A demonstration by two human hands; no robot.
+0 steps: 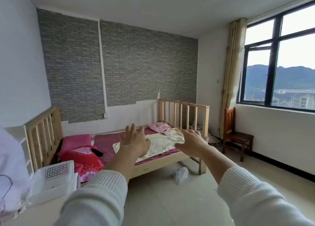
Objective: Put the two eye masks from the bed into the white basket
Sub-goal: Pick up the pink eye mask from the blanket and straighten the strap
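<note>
We see both arms in white sleeves stretched out toward the bed (153,166); the left hand (133,143) and the right hand (192,143) are spread, fingers apart, holding nothing. A black eye mask (97,152) lies on the red pillow (81,159) near the headboard; we cannot make out a second one. The white basket (54,178) sits at lower left, just beside the bed's head end

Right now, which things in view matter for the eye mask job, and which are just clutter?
Job: dark item, possibly an eye mask, on the red pillow; white basket; bed.
Clutter: cream cloth, pink clothes, wooden chair, plastic bag.
</note>
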